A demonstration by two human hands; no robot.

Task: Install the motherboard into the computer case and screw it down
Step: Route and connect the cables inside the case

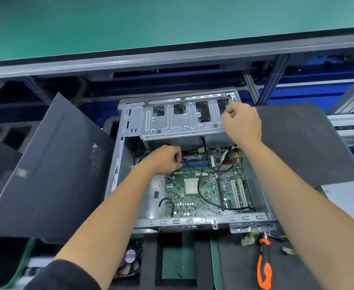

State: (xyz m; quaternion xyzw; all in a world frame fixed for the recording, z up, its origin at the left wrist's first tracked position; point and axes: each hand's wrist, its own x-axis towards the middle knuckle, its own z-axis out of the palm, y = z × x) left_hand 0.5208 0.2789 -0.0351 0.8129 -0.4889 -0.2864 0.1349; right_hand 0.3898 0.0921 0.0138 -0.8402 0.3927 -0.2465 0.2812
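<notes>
Far left, the dark side panel (52, 164) leans off the computer case (117, 155), which lies open on the worktop (297, 130). Left hand (164, 158) is inside the case at the board's upper-left, fingers curled round a black cable (201, 164), apparently lifting it clear. Motherboard (203, 191) already sits flat in the case floor, below and btwn both hands. Right hand (242, 120) is clenched up at the drive cage (180, 120) w/ fingers closed on its right end; whether it holds anything small can't be told. Step looks like cable clearing/seating the board, pre-screws. Next move prob needs cables off the mounting holes, board aligned, then the orange-handled screwdriver (264, 266), lying untouched near the case's front right corner, well apart from both hands.
</notes>
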